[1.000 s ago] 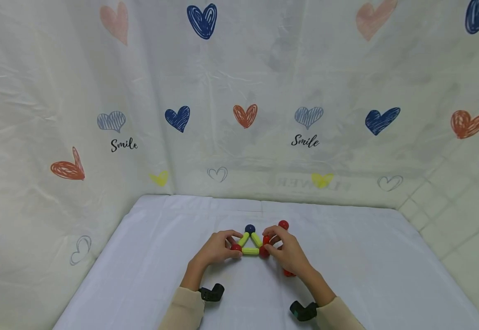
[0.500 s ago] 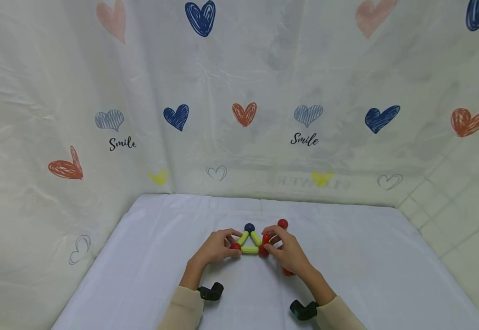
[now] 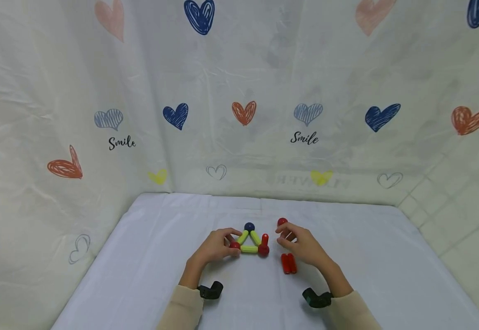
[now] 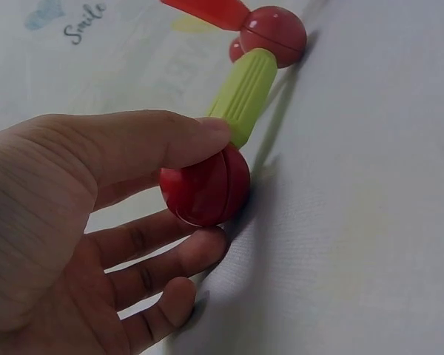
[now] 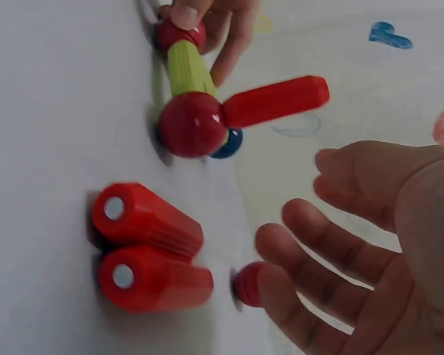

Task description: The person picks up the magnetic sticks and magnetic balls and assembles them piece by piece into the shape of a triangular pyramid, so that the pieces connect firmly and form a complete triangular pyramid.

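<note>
Currently | left hand (image 3: 216, 246) — pinches red ball (image 4: 207, 189), left corner of triangle (image 3: 249, 249) | right hand (image 3: 304, 245) — fingers loosely bent, thumb apart, near loose ball (image 3: 282, 221) and paired rods (image 3: 292, 263) | triangle on cloth (image 3: 359, 256), upright stick (image 3: 265, 239) at right corner

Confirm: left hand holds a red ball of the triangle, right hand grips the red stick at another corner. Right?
Not quite: the right hand holds nothing and is apart from that red stick, as the right wrist view shows. The left hand does hold a red ball of the triangle.
</note>
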